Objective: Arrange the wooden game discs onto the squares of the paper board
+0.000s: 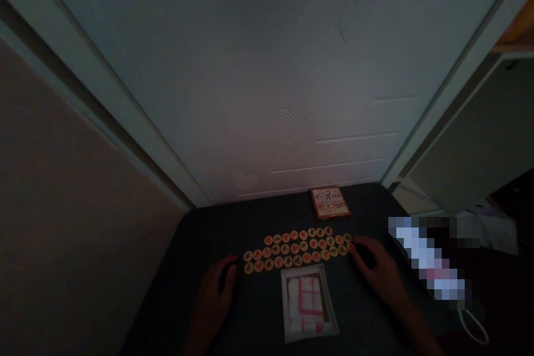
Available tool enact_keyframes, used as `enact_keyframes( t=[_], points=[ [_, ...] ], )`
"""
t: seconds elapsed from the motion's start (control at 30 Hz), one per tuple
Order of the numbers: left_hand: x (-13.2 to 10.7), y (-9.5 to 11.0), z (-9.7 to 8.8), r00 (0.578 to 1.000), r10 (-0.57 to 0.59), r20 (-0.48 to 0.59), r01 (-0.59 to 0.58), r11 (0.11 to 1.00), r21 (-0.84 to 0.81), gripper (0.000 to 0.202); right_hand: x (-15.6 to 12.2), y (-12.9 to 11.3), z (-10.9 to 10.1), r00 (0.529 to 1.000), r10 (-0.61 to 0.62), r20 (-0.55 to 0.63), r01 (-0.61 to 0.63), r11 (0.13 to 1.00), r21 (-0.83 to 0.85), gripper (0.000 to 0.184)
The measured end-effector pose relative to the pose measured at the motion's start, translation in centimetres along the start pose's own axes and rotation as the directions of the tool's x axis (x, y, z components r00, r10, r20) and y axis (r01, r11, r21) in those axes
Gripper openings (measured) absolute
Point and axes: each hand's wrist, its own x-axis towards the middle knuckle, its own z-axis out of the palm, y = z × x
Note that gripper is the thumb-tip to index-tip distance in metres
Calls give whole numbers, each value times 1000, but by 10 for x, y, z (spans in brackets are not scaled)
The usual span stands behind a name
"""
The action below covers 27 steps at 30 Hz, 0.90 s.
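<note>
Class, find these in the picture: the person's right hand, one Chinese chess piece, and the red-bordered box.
Right hand [377, 275]: head view, on the back of the hand.
Chinese chess piece [288, 260]: head view, on the disc's top face.
Red-bordered box [329, 202]: head view, on its top face.

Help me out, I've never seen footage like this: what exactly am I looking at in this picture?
There is no machine here, just a person working with bare hands. The picture comes from a camera worn on their head, looking forward and down, so their left hand and right hand reach in from the bottom. On the dark table lie neat rows of round wooden game pieces marked in red and dark signs. Nearer the person is a flat white packet with red lines, and a small box stands at the far edge. The hands rest beside the rows, the right fingers at their end. Neither hand seems to hold anything.
</note>
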Motion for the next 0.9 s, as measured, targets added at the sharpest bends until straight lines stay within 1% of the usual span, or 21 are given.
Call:
enact_keyframes(
  t=[0.1, 0.2, 0.37, 0.43, 0.63, 0.77, 0.9],
  points=[
    [0, 0, 0, 1000, -7, 2, 7, 1000, -7, 40, 6, 5, 0, 1000, 16, 14, -16, 1000, 6, 37],
    [1, -3, 1, 1000, 29, 3, -29, 1000, -10, 40, 18, 7, -2, 998, 0, 57, -1, 1000, 20, 34],
    [0, -8, 3, 999, 48, 2, -47, 999, -14, 39, 43, -1, -9, 976, -9, 217, 10, 1000, -7, 30],
    [0, -9, 4, 999, 46, 5, -46, 999, -12, 39, 51, -4, -9, 966, -4, 260, 13, 999, -32, 27],
    [-1, -6, 3, 999, 49, 2, -49, 999, -18, 39, 62, -3, -4, 961, 2, 275, 26, 995, -96, 21],
    [-2, -6, 4, 998, 55, -13, -55, 998, -18, 38, 62, -3, -5, 965, 10, 263, 16, 995, -99, 22],
    [-1, -8, 6, 996, 81, -30, -82, 996, -21, 36, 59, -6, -8, 962, 7, 274, 17, 996, -85, 22]
  ],
)
